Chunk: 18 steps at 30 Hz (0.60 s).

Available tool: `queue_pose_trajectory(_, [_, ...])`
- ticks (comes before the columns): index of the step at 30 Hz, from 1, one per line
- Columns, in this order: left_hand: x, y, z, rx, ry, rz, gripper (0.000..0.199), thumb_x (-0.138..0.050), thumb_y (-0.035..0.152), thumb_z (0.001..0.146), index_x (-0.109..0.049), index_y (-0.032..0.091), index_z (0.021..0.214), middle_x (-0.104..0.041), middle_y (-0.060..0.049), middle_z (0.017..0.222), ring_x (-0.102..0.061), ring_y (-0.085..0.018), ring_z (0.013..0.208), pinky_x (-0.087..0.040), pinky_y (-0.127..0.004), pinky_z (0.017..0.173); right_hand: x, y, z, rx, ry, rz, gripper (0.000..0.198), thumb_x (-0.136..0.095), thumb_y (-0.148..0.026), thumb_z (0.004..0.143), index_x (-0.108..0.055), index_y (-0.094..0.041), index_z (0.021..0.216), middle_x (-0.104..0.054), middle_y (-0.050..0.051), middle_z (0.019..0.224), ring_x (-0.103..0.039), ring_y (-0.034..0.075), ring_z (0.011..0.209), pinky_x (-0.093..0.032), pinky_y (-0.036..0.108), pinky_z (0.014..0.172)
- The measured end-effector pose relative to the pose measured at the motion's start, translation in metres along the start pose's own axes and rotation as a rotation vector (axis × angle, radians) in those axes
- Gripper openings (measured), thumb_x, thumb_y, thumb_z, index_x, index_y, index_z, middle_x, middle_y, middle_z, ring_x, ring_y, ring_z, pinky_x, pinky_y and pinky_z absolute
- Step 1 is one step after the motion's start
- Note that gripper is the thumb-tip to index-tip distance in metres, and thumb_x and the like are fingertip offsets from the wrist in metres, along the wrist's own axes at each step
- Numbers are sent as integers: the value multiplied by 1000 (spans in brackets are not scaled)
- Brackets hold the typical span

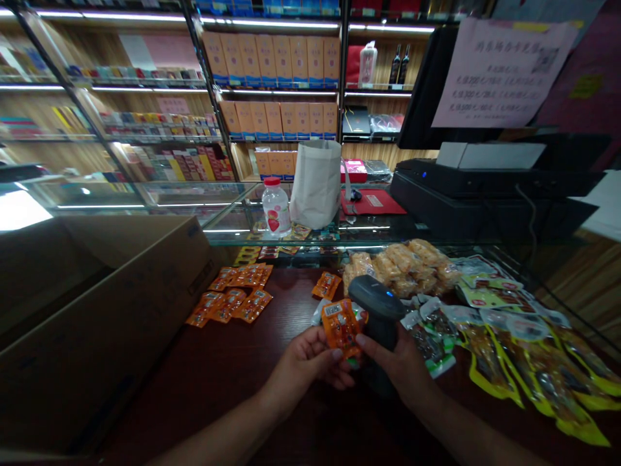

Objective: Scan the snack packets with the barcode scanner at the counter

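Observation:
My left hand [317, 356] pinches an orange snack packet [341, 327] with its barcode facing up. In my right hand [407, 362] is a dark barcode scanner [376, 301], its blue light lit, and my right thumb touches the packet's edge. Another orange packet [326, 285] lies just beyond, and a group of similar orange packets [252, 304] is spread on the dark counter at the left. Part of a green and white packet [353, 362] shows behind the held one. Dark-filled clear packets [434, 330] lie beside my right hand.
A cardboard box [160, 259] takes up the left side. Yellow-edged food pouches [528, 362] and a bag of golden snacks [402, 265] lie at the right. A bottle [275, 210] and a white bag [316, 184] stand on the glass case, near a monitor [422, 84].

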<state>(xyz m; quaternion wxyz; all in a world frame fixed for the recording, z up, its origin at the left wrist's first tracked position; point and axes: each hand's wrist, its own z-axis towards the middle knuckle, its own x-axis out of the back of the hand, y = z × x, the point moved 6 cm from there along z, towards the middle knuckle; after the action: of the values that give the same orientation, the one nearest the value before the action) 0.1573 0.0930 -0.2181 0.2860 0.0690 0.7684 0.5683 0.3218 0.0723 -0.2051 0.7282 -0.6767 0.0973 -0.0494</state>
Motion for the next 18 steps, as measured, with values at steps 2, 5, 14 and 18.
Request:
queue_pose_trajectory(2, [13, 8, 3, -83, 116, 61, 37, -84, 40, 71, -57, 16, 80, -73, -3, 66, -69, -15, 52, -53, -22, 50, -1, -1, 3, 11, -41, 30, 36, -81, -48, 78, -64, -20, 91, -71, 0, 66, -66, 19, 56, -57, 29, 56])
queue_pose_trajectory(5, [33, 20, 9, -182, 257, 169, 40, -83, 43, 67, -53, 17, 73, -71, 0, 61, -64, -12, 46, -50, -20, 46, -1, -5, 6, 45, -95, 53, 38, -76, -52, 84, -61, -18, 92, -68, -1, 60, -64, 16, 53, -54, 25, 54])
queue_pose_trajectory(14, [58, 30, 20, -269, 399, 367, 30, -76, 39, 69, -55, 18, 73, -64, 4, 56, -61, -11, 46, -47, -20, 46, -18, 8, -7, -56, -381, -38, 37, -61, -54, 91, -54, -18, 88, -57, -6, 47, -50, 10, 37, -40, 19, 40])
queue_pose_trajectory(18, [58, 30, 19, -271, 404, 385, 28, -75, 38, 69, -55, 19, 72, -62, 5, 55, -60, -11, 46, -47, -21, 47, -19, 5, -6, -60, -384, -28, 35, -61, -53, 90, -53, -19, 86, -56, -6, 50, -48, 10, 37, -38, 19, 39])
